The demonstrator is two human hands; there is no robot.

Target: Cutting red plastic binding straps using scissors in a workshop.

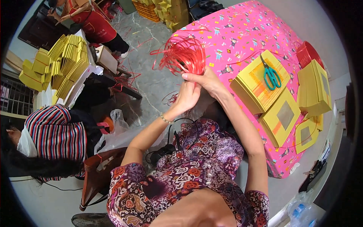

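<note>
Both my hands are raised in front of me, over the gap between the pink-covered table and the floor. A bundle of thin red plastic ribbon [187, 53] fans out in loops above them. My left hand [188, 97] is closed around the lower part of the bundle. Just above it, my right hand [208, 82] grips the same ribbon, thumb stretched across it. To the right, teal-handled scissors [272, 78] lie on a stack of yellow paper pieces [251, 90]. More yellow pieces with grey window panels [285, 115] lie beside it.
The pink patterned tablecloth [242, 22] covers the table, with a red basket [310, 53] at its far right. At left, folded yellow stacks [68, 56] cover another table. A person in stripes [56, 132] sits left; another in a red apron [92, 26] stands behind. A brown chair [94, 174] is close.
</note>
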